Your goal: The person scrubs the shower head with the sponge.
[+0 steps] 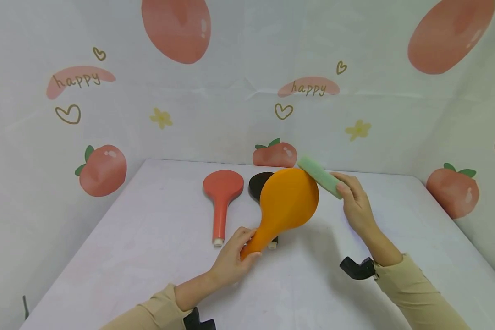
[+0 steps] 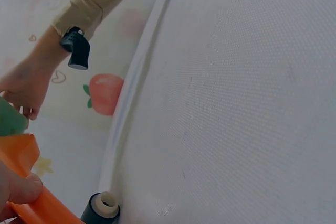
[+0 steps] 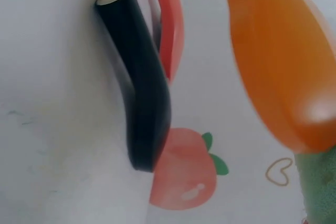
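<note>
My left hand (image 1: 234, 259) grips the handle of an orange shower head (image 1: 289, 197), holding it tilted above the white table with its round head up and to the right. In the right hand (image 1: 356, 204) is a light green sponge (image 1: 319, 176), pinched at its near end. The sponge lies against the upper right rim of the orange head. Behind stand a red shower head (image 1: 222, 183) and a black shower head (image 1: 257, 183), the black one mostly hidden by the orange one. The right wrist view shows the black handle (image 3: 128, 40) with its pale hollow end.
The white table (image 1: 148, 238) runs back to a white fabric backdrop (image 1: 231, 119) printed with fruit, hearts and flowers. Black wrist cameras (image 1: 358, 268) stick out from both forearms, near the beige sleeves (image 1: 416, 293).
</note>
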Demonstrator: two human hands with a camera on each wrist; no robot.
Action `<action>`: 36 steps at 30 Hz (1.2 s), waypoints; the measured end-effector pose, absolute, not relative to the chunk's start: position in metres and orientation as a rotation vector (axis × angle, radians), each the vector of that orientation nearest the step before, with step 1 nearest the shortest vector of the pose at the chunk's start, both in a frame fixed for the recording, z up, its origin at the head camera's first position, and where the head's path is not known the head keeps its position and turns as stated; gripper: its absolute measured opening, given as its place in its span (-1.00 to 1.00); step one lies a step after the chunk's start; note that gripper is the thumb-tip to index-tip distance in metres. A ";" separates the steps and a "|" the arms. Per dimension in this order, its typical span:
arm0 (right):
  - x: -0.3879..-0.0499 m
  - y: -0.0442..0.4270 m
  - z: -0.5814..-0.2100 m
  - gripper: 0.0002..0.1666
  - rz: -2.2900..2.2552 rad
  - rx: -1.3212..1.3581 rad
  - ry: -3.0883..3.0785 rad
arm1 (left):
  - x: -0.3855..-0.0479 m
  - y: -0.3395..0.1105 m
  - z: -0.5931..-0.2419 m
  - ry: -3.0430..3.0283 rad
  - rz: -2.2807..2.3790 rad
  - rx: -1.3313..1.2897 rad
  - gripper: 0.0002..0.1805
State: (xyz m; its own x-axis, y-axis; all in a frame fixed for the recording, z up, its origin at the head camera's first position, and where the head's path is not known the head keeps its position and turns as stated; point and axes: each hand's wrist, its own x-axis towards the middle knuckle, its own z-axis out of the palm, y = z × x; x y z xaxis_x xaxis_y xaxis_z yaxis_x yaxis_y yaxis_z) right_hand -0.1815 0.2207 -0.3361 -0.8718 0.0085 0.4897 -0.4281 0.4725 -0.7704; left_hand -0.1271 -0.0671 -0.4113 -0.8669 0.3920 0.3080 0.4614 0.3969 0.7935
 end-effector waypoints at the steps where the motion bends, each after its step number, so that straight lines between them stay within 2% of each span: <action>1: -0.181 0.220 -0.335 -0.59 1.375 0.354 -2.289 | -0.127 -0.067 -0.411 -2.565 -1.484 -0.777 -0.48; 14: -0.179 0.222 -0.328 -0.57 1.247 0.221 -2.400 | -0.126 -0.064 -0.410 -2.578 -1.351 -0.634 -0.48; 25: -0.172 0.207 -0.320 -0.69 1.251 0.417 -2.221 | -0.125 -0.062 -0.407 -2.593 -1.204 -0.587 -0.52; 36: -0.173 0.210 -0.320 -0.70 1.186 0.345 -2.253 | -0.125 -0.062 -0.407 -2.580 -1.085 -0.557 -0.53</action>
